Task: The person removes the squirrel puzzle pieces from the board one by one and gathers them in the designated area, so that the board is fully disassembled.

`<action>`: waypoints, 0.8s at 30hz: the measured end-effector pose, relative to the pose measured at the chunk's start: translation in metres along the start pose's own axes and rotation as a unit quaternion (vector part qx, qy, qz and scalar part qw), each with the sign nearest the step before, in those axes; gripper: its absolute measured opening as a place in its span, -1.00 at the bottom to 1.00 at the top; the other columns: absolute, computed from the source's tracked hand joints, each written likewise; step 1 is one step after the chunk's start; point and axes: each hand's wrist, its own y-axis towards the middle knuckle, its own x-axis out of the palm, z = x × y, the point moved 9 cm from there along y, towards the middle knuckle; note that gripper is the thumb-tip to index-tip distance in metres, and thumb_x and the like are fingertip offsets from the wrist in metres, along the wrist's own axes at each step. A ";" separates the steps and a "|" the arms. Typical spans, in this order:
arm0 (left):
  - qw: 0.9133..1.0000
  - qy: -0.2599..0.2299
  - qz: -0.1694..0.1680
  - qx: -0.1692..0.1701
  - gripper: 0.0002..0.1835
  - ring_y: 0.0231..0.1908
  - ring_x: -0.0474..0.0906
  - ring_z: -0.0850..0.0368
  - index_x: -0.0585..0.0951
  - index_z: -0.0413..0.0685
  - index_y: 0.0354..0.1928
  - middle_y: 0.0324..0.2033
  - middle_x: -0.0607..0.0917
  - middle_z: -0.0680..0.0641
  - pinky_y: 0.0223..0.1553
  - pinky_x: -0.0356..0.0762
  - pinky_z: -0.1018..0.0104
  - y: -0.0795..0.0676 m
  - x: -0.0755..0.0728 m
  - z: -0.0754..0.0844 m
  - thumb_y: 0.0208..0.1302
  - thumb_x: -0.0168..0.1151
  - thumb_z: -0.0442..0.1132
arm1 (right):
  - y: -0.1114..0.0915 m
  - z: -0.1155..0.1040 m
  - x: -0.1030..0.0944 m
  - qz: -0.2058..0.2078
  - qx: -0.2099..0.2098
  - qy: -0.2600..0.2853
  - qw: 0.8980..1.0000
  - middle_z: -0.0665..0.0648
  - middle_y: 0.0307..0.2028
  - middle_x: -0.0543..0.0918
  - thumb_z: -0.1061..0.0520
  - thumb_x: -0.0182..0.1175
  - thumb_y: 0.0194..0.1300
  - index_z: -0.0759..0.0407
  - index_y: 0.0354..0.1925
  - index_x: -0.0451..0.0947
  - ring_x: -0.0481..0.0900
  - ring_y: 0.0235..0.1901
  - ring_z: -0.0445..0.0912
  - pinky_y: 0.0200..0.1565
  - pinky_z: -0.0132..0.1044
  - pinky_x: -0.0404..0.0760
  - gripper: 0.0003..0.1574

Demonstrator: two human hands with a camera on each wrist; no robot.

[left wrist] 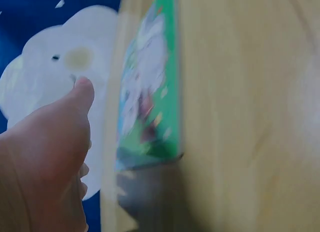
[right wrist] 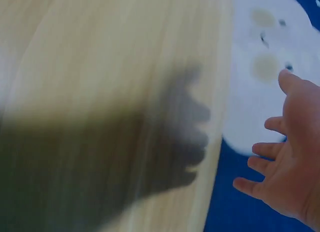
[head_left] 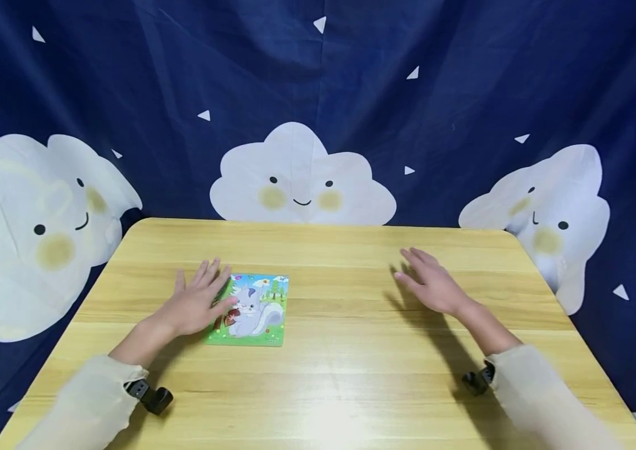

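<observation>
A square picture board, printed with a grey squirrel on green grass, lies flat on the wooden table, left of the middle. My left hand hovers at its left side, fingers spread, and covers part of the board's left edge in the head view. The left wrist view shows the board slightly blurred, with the thumb and hand apart from it. On the other side, my right hand is held above the table with its fingers extended and nothing in it. Its spread fingers also show in the right wrist view.
The light wooden table has rounded far corners. Behind it hangs a dark blue curtain with white smiling clouds. Each wrist wears a small black camera below a pale sleeve.
</observation>
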 end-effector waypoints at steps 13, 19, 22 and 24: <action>1.000 0.002 0.016 0.025 -0.09 0.54 -0.16 -0.38 0.12 -0.30 0.57 0.56 0.01 -0.37 0.38 -0.32 -0.51 -0.003 0.028 0.025 0.49 0.02 0.27 | 0.051 -0.095 0.070 -0.019 -0.015 0.152 0.988 0.30 0.27 0.53 -0.08 0.14 0.54 0.26 0.40 0.40 0.57 0.16 0.13 0.18 0.06 0.55 -0.35; 0.999 0.007 0.016 0.035 -0.10 0.55 -0.19 -0.35 0.10 -0.27 0.58 0.57 -0.03 -0.34 0.44 -0.34 -0.40 -0.001 0.034 0.029 0.51 0.01 0.26 | 0.069 -0.129 0.096 -0.042 -0.028 0.188 0.981 0.29 0.14 0.62 0.06 0.21 0.50 0.33 0.31 0.49 0.62 0.04 0.05 0.10 -0.07 0.60 -0.46; 0.999 0.011 0.009 0.035 -0.11 0.56 -0.19 -0.34 0.08 -0.27 0.58 0.57 -0.03 -0.35 0.45 -0.36 -0.37 0.003 0.037 0.032 0.52 -0.03 0.26 | 0.076 -0.143 0.107 -0.057 -0.030 0.194 0.979 0.29 0.12 0.63 0.09 0.23 0.49 0.33 0.29 0.50 0.63 0.02 0.05 0.10 -0.11 0.60 -0.48; 0.999 0.013 0.004 0.032 -0.11 0.56 -0.20 -0.34 0.08 -0.26 0.58 0.57 -0.03 -0.35 0.45 -0.36 -0.37 0.005 0.038 0.033 0.53 -0.05 0.27 | 0.080 -0.150 0.114 -0.060 -0.030 0.192 0.979 0.29 0.11 0.63 0.09 0.23 0.48 0.32 0.28 0.51 0.63 0.01 0.04 0.08 -0.13 0.61 -0.49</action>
